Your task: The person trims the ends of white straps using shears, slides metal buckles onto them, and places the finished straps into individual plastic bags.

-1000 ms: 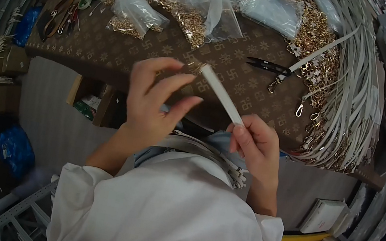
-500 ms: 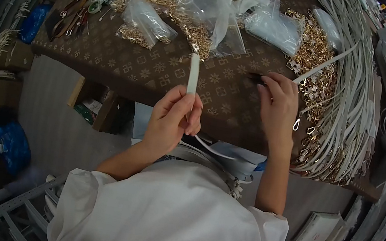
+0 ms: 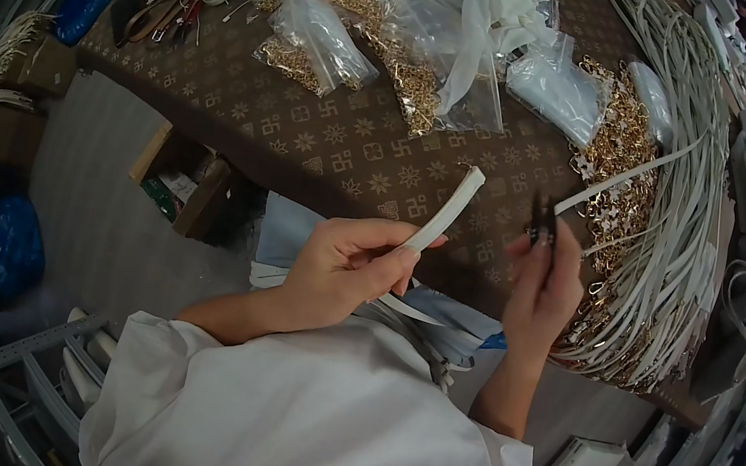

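Observation:
A flat white strap (image 3: pixel 448 208) is pinched between the thumb and fingers of my left hand (image 3: pixel 360 255). Its free end slants up and to the right over the brown tablecloth, with a small thin bit at the tip. More white strap trails below that hand, above my lap. My right hand (image 3: pixel 542 284) is closed on a small dark two-pronged tool (image 3: pixel 542 223), whose prongs point upward. Blur hides the exact kind of tool. It is apart from the strap's end, to the right of it.
A patterned brown tablecloth (image 3: pixel 328 150) covers the table. Gold metal clasps (image 3: pixel 636 143) lie at the right beside a thick bundle of pale straps (image 3: pixel 674 242). Clear plastic bags (image 3: pixel 321 35) and more gold hardware (image 3: pixel 415 93) lie at the back. An open box (image 3: pixel 203 196) sits below the table's front edge.
The strap has swung from upright to tilted right, and my left hand has turned with it. My right hand has turned the dark tool from pointing left to pointing up. The whole view has shifted slightly.

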{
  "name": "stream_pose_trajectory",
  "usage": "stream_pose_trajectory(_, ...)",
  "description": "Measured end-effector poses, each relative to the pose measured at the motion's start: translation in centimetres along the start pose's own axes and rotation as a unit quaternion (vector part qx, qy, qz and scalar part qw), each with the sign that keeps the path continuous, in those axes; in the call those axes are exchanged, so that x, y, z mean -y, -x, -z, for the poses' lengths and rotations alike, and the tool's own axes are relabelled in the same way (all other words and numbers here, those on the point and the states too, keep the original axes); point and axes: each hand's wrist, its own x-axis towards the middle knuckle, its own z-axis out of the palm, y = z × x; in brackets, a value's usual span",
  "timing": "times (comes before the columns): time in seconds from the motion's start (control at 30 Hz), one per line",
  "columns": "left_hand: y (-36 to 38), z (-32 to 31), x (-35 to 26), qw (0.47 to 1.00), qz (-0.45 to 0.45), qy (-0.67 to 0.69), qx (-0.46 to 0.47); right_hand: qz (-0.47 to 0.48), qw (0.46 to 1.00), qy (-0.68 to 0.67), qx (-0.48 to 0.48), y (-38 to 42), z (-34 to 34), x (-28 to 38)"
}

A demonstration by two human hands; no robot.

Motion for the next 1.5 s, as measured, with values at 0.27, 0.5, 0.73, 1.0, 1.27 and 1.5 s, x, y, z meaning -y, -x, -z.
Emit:
stream_pose_trajectory(0.27, -0.1, -0.2, 0.1, 0.999, 0.009, -0.016, -0.027, 0.248, 0.945, 0.202, 0.065, 1.9, -0.8, 1.3)
stream_pose_trajectory(0.5, 0.0, 0.2, 0.7, 0.999, 0.002, -0.031, -0.021, 0.264, 0.944, 0.183, 0.072, 1.7, -0.8, 1.1)
stream_pose_trajectory(0.73, 0.1, 0.0, 0.4, 0.999, -0.004, -0.044, -0.024, 0.254, 0.948, 0.178, 0.071, 1.9, -0.6, 1.3)
stream_pose_trajectory(1.0, 0.0, -0.3, 0.3, 0.999, -0.007, -0.041, -0.026, 0.25, 0.954, 0.156, 0.061, 2.0, -0.7, 1.0)
stream_pose_trajectory(1.27, 0.0, -0.8, -0.1, 0.996, 0.002, -0.07, -0.05, 0.263, 0.952, 0.15, 0.04, 2.3, -0.7, 0.9)
stream_pose_trajectory(1.5, 0.0, -0.3, -0.2, 0.998, 0.044, -0.018, -0.035, 0.162, 0.986, 0.015, 0.04, 2.9, -0.8, -0.1)
